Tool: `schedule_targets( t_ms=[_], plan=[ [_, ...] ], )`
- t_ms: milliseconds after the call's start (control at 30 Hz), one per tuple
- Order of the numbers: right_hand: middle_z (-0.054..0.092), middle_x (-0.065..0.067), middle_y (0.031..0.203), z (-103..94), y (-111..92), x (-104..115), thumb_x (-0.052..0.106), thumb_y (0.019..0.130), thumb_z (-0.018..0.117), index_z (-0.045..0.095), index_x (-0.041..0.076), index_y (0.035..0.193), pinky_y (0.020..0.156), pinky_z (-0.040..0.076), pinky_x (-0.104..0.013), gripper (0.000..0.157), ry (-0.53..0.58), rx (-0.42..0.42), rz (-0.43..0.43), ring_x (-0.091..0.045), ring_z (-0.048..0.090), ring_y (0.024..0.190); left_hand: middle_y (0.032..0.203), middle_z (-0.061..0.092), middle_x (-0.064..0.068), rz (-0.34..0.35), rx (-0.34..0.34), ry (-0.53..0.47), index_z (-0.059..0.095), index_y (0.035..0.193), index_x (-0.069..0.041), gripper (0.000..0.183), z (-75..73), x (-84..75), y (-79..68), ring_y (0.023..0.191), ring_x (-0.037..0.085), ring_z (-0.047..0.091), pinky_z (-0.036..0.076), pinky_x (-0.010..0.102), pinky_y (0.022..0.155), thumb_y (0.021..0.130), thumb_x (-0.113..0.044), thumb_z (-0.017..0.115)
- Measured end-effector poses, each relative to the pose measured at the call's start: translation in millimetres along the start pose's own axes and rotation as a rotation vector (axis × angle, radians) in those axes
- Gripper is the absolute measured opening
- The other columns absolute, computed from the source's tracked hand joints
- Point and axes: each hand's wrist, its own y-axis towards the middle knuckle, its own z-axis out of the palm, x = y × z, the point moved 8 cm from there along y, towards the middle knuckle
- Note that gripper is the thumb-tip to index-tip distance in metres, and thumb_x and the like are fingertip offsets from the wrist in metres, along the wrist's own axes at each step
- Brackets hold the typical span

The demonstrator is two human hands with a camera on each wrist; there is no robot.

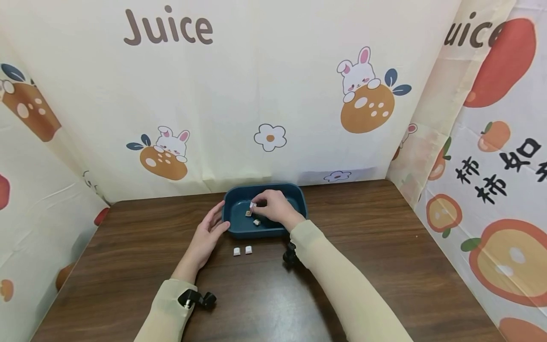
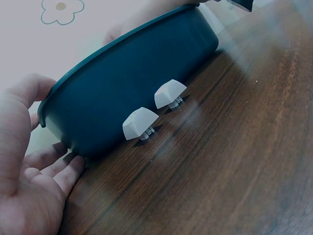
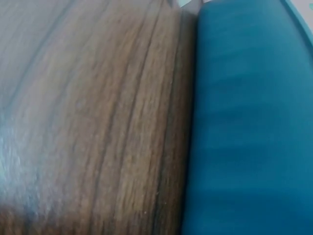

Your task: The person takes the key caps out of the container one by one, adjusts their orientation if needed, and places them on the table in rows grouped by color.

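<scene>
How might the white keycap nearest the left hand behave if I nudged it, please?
The white keycap would probably tip easily, since its wide top sits above a narrow stem. It looks light, being small, and unlikely to roll far, given its angular sides.

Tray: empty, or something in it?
Not empty: in the head view, small keycaps sit inside the tray, where the right hand reaches in.

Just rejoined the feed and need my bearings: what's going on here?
A person's left hand rests against the left end of a blue tray. Their right hand is inside the tray, pinching a white keycap; two other small pieces lie in it. Two more keycaps sit on the table by the tray's near side.
</scene>
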Motion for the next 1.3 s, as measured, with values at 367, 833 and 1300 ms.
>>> schedule_targets(
  t_ms=[367, 833, 1300],
  plan=[
    [0.077, 0.001, 0.118, -7.9, -4.5, 13.0, 0.027, 0.106, 0.076, 0.077, 0.011, 0.136, 0.094, 0.059, -0.031, 0.034, 0.117, -0.045, -0.135, -0.013, 0.067, 0.102, 0.173, 0.041, 0.011, -0.004, -0.008, 0.002, 0.036, 0.171, -0.032, 0.063, -0.9, 1.7, -0.7, 0.157, 0.032, 0.043, 0.039, 0.044, 0.123, 0.114, -0.023, 0.062],
    [0.077, 0.009, 0.108, -30.8, -35.3, 39.6, 0.028, 0.105, 0.077, 0.079, 0.014, 0.129, 0.090, 0.059, -0.036, 0.027, 0.192, -0.085, -0.232, -0.008, 0.067, 0.097, 0.173, 0.041, 0.013, 0.017, 0.005, -0.008, 0.036, 0.172, -0.030, 0.064, 1.5, -1.5, -1.3, 0.158, 0.033, 0.041, 0.040, 0.036, 0.121, 0.114, -0.023, 0.062],
    [0.075, 0.008, 0.103, -36.9, -74.9, 42.5, 0.011, 0.096, 0.083, 0.073, 0.019, 0.112, 0.075, 0.057, -0.035, 0.020, 0.332, -0.184, -0.265, -0.022, 0.067, 0.089, 0.173, 0.041, 0.014, 0.026, 0.002, -0.018, 0.036, 0.172, -0.029, 0.065, 0.7, -1.9, -0.9, 0.157, 0.033, 0.042, 0.045, 0.015, 0.107, 0.113, -0.022, 0.063]
  ],
)
